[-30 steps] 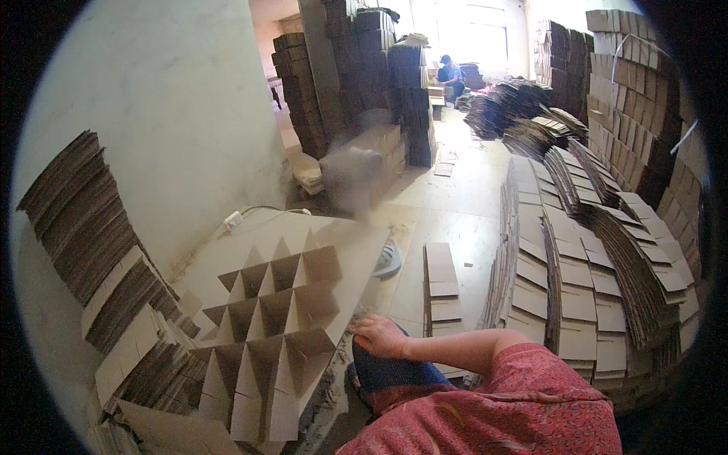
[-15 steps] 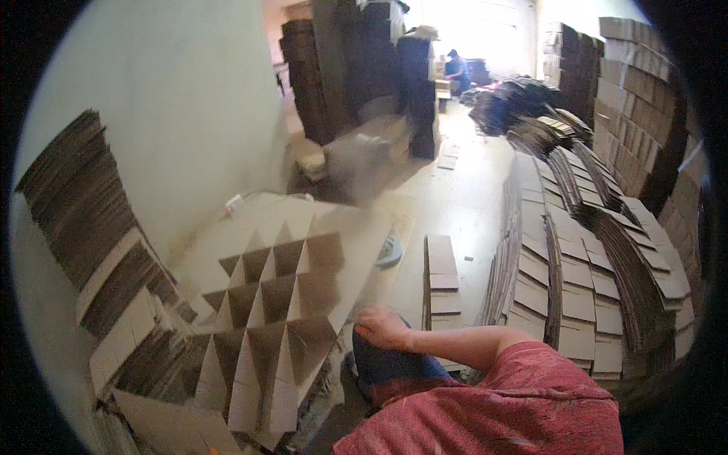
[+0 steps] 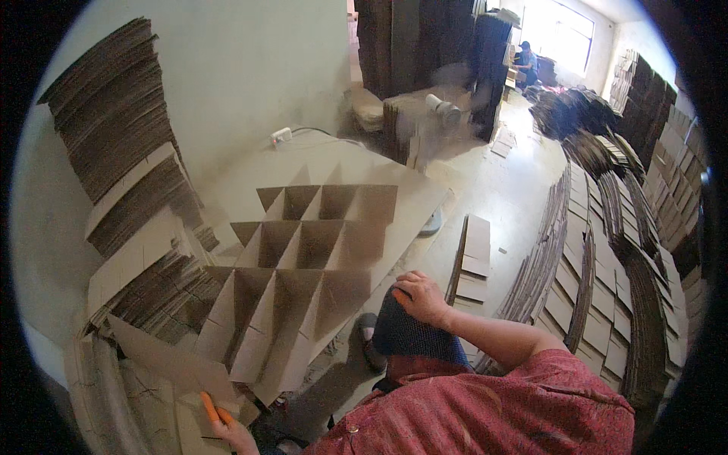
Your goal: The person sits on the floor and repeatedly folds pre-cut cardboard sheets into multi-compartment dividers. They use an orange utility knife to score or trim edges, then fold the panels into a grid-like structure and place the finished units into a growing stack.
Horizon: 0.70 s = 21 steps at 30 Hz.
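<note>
My left hand (image 3: 233, 432) is at the lower left, cut off by the lower edge of the view. Two of its fingers have orange covers and stretch out, apart, against the lower edge of a tilted cardboard sheet (image 3: 171, 353). My right hand (image 3: 421, 296) rests over my bent right knee (image 3: 413, 337), fingers draped and holding nothing; one fingertip has an orange cover. In front of me stands a cardboard divider grid (image 3: 307, 243) of crossed, slotted strips with several open cells. It sits on a pale board (image 3: 398, 246).
Stacked cardboard strips (image 3: 114, 106) lean along the left wall. Rows of cardboard pieces (image 3: 584, 288) cover the floor at right, with a small stack (image 3: 476, 254) nearer. A white plug (image 3: 280, 136) with a cable lies behind the grid. A person (image 3: 525, 64) is far back.
The view has shifted, so the scene sits further right and higher. More of my left hand shows at the lower edge. My right hand stays on the knee.
</note>
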Motion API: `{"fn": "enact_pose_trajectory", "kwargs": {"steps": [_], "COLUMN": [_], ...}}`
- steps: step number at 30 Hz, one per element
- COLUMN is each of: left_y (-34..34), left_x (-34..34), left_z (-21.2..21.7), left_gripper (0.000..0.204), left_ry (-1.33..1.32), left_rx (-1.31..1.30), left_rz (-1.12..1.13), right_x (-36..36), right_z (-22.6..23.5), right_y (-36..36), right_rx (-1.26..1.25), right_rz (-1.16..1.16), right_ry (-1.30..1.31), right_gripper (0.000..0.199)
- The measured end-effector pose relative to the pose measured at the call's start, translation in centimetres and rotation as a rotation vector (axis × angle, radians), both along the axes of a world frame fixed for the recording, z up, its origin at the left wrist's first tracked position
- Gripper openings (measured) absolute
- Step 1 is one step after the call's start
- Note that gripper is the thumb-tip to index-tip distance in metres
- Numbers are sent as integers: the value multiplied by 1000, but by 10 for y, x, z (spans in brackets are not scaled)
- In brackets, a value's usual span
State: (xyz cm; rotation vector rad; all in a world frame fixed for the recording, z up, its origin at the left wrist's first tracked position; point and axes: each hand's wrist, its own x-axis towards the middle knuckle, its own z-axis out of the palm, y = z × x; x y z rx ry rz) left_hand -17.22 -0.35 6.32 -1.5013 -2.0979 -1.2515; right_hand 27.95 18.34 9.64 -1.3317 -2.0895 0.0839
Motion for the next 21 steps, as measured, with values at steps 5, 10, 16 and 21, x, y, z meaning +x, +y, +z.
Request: {"fn": "enact_pose_trajectory", "kwargs": {"steps": [5, 10, 16, 21], "left_y": [4, -4, 2, 2], "left_x": [13, 12, 3, 4], "left_z": [22, 22, 3, -5], "left_gripper": [39, 50, 49, 44], "left_ry": [97, -143, -277, -320], "left_rx": [18, 47, 110, 206], "left_rz": [13, -158, -235, -256], "right_x": [1, -3, 1, 0], "right_z": [-6, 1, 7, 10], "right_y": [6, 4, 4, -1], "right_rx": [-7, -82, -168, -115], "right_rz": [18, 17, -41, -25], "right_ry": [21, -24, -126, -106], "right_gripper": [12, 16, 17, 15]}}
